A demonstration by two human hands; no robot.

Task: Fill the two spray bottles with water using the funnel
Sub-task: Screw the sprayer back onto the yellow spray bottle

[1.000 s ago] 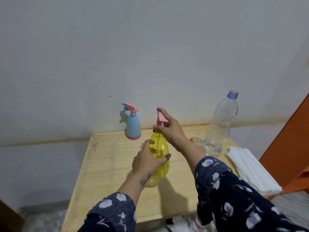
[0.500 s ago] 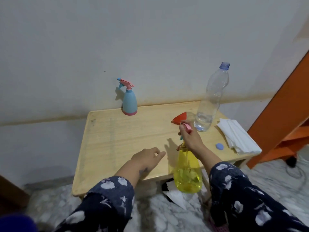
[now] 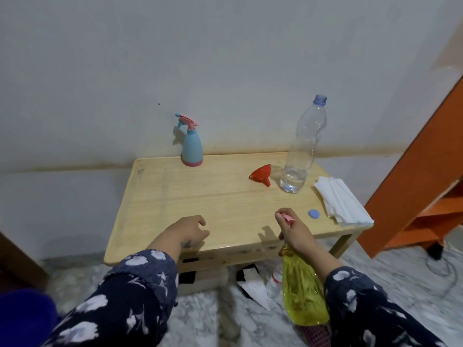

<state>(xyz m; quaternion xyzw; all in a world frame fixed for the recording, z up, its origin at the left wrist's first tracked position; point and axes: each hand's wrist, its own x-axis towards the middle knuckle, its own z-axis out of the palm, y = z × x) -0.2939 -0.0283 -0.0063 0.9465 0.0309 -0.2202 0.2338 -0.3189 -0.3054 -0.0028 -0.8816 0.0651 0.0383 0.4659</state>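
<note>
Right hand (image 3: pixel 294 231) has its fingers curled round the pink trigger head of the yellow spray bottle (image 3: pixel 302 294), dangling it below the table's (image 3: pixel 175 196) front edge. Left hand (image 3: pixel 186 231) rests loose-fingered on the tabletop, holding nothing. Blue spray bottle (image 3: pixel 191 146) stands at the back by the wall, red funnel (image 3: pixel 260 175) lying just beside the uncapped water bottle (image 3: pixel 304 146).

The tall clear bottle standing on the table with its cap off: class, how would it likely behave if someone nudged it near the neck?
The clear bottle looks tall and narrow, so it would probably tip easily. Only a little water sits at its base, so it is likely light. With no cap on, that water could spill onto the table.
</note>
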